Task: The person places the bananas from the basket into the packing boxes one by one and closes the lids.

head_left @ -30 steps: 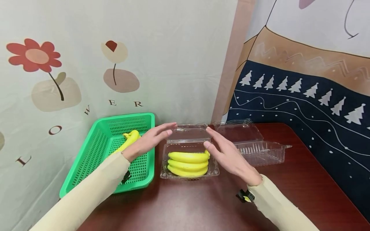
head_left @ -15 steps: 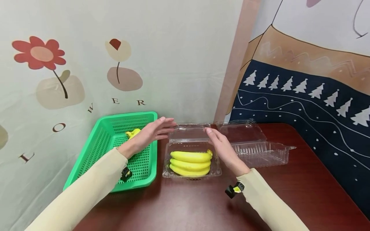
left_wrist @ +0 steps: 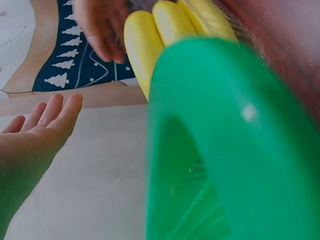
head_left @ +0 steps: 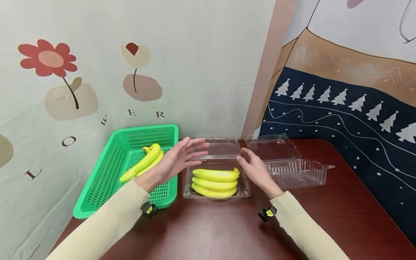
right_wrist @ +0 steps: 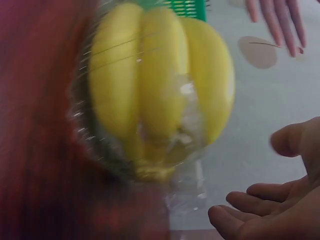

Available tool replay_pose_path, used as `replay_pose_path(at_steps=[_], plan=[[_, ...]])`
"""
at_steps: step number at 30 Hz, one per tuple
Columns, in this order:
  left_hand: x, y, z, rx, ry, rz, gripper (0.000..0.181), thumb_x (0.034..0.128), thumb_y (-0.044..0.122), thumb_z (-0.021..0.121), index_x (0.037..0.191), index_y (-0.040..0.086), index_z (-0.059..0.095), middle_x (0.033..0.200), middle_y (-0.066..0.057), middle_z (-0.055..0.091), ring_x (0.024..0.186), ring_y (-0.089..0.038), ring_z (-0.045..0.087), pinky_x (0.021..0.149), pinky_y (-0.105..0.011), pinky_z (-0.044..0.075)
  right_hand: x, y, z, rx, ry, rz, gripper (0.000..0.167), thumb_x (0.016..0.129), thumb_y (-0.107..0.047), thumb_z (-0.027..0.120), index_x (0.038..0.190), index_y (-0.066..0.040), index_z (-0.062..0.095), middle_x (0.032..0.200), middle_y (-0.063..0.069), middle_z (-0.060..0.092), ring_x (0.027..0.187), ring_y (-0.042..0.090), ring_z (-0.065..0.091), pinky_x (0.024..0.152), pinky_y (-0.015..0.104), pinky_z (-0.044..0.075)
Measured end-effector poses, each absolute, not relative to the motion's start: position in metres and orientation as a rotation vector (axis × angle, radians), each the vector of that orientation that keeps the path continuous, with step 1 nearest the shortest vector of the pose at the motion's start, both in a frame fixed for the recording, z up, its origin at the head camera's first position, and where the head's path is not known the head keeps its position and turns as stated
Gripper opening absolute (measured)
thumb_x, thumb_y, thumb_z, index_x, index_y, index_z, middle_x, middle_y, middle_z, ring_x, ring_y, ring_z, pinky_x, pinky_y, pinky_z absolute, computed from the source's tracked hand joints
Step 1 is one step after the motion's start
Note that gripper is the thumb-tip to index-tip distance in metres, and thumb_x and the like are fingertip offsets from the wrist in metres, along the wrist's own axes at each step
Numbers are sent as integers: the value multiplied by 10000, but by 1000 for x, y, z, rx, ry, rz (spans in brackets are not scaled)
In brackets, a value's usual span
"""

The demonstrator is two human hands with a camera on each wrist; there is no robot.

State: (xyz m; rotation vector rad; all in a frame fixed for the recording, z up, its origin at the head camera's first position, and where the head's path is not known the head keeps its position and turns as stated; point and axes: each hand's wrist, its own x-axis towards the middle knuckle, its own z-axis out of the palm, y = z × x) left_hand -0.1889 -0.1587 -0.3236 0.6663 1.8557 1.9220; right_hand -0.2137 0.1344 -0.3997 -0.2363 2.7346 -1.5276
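A bunch of bananas lies in a clear plastic clamshell box, its lid folded back. My left hand hovers above the gap between the box and the green basket, fingers straight and spread, holding nothing. Over the box's right edge is my right hand, its fingers slightly bent and nothing in its grasp. In the right wrist view the bananas sit inside the clear plastic, apart from the fingers. A second bunch of bananas rests in the basket, partly behind my left hand.
A second open clear box stands to the right of the first, its lid leaning back. Everything rests on a dark red table. Printed curtains rise behind the table and on its right.
My left hand has moved right and its fingers have spread, uncovering more of the bananas in the basket. My right hand's fingers have bent slightly near the box. The bananas have not moved.
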Motion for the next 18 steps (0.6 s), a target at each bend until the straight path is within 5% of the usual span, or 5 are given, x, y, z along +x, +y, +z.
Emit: replay_pose_path(at_steps=[9, 18], plan=[[-179, -158, -332, 685, 1805, 1975, 695, 1102, 530, 254, 1620, 68, 295, 1646, -149, 354, 1502, -404, 334, 1205, -578, 292, -215, 138, -421, -234, 2763, -1350, 578, 1031, -96, 521, 1561, 63, 352, 1551, 262, 453, 1417, 404, 456, 1140, 555, 399], [-160, -137, -339, 641, 1835, 2063, 641, 1107, 445, 290, 1603, 42, 335, 1622, -152, 397, 1483, -377, 381, 1205, -554, 303, -217, 150, -425, -226, 2804, -1322, 551, 993, -25, 545, 1516, 94, 419, 1474, 282, 530, 1355, 407, 520, 1072, 546, 469]])
